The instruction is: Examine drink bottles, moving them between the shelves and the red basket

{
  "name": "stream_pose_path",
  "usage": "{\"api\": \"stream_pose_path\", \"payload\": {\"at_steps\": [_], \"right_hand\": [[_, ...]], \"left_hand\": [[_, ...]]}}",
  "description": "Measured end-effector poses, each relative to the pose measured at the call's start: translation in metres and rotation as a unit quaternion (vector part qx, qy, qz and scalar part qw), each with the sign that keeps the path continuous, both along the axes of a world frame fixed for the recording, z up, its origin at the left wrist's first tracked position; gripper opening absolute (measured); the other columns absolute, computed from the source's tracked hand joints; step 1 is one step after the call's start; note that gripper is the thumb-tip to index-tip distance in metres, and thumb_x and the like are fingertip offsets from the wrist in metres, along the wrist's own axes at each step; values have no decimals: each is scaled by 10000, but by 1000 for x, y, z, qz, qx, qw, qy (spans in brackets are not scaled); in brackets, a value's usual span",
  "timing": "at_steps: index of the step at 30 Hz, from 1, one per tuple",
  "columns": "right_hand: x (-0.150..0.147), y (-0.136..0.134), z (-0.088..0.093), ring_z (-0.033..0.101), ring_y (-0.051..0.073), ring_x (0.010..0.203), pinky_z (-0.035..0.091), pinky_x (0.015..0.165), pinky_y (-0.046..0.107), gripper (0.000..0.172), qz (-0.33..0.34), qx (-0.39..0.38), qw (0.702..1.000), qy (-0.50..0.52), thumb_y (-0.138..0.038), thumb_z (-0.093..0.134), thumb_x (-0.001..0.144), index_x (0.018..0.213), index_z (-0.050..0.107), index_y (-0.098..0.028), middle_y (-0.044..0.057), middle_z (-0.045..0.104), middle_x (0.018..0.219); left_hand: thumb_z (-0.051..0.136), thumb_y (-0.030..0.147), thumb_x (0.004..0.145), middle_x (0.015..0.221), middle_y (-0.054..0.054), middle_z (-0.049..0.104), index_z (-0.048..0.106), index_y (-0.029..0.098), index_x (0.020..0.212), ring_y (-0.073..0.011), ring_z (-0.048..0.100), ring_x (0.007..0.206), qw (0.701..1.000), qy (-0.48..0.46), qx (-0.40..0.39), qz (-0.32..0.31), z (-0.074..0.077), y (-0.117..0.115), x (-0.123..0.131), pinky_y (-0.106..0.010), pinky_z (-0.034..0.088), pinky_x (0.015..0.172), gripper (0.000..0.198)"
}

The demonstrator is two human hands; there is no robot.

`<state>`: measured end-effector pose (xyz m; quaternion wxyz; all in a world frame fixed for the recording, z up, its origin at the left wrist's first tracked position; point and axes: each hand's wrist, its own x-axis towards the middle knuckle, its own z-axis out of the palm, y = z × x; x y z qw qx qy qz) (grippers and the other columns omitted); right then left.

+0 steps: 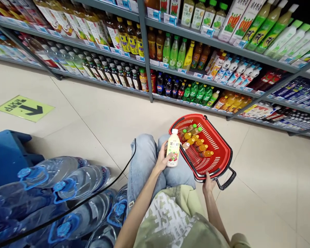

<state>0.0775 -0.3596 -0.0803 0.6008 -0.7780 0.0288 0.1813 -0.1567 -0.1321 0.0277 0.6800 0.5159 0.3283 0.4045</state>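
My left hand [163,157] is closed round a white-capped drink bottle [174,148] with a pale yellow label and fruit printed on it. The bottle is held upright over my knees, beside the near rim of a red shopping basket [223,148]. My right hand [208,182] grips that basket's rim, close to its black handle [228,179]; part of its fingers is hidden behind the rim. Inside the basket lie several orange-capped bottles [200,142] and a few green-capped ones [193,129].
Shelves of bottled drinks [193,93] run across the far side. On my left stand several large water jugs [80,186] and a blue plastic stool or pallet [7,148]. A black cable [103,189] crosses in front of them. A yellow arrow sign [24,107] is stuck on the floor.
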Motion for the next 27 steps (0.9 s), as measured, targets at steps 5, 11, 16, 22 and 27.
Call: {"api": "stream_pose_path", "payload": {"at_steps": [5, 11, 16, 22, 27], "right_hand": [[35, 29, -8, 748, 317, 1092, 609, 1024, 452, 689, 3, 11, 1000, -6, -505, 810, 575, 1123, 684, -107, 195, 773, 1170], [97, 81, -1, 756, 308, 1061, 598, 1040, 448, 668, 41, 28, 999, 0, -417, 839, 495, 1062, 707, -89, 183, 795, 1081], [135, 148, 7, 772, 299, 973, 607, 1023, 462, 609, 99, 47, 994, 12, -404, 864, 462, 972, 733, -98, 134, 809, 910], [163, 236, 16, 776, 275, 923, 638, 962, 434, 481, 165, 57, 984, 38, -274, 886, 518, 946, 741, -109, 118, 815, 890], [166, 310, 27, 770, 236, 894, 665, 879, 406, 434, 206, 67, 975, 51, -237, 870, 639, 1027, 729, -106, 107, 819, 928]], "left_hand": [[734, 488, 841, 1280, -131, 726, 440, 214, 1536, -312, 721, 1103, 1000, 9, -3, -4, 4, -4, -2, -445, 580, 932, 803], [756, 473, 817, 1217, -128, 743, 425, 223, 1558, -329, 724, 1063, 1000, 6, -8, -8, 15, -2, 3, -487, 581, 938, 849], [748, 465, 831, 1282, -132, 718, 466, 237, 1543, -334, 707, 1119, 999, -14, -39, -11, 22, -2, 5, -480, 571, 976, 799], [731, 503, 831, 1301, -127, 711, 464, 266, 1549, -337, 691, 1163, 994, -59, -87, 1, 24, -2, 7, -472, 587, 959, 802], [749, 517, 828, 1322, -128, 704, 405, 278, 1587, -340, 699, 1136, 995, -47, -83, -3, 18, -1, 6, -485, 574, 980, 867]]}}
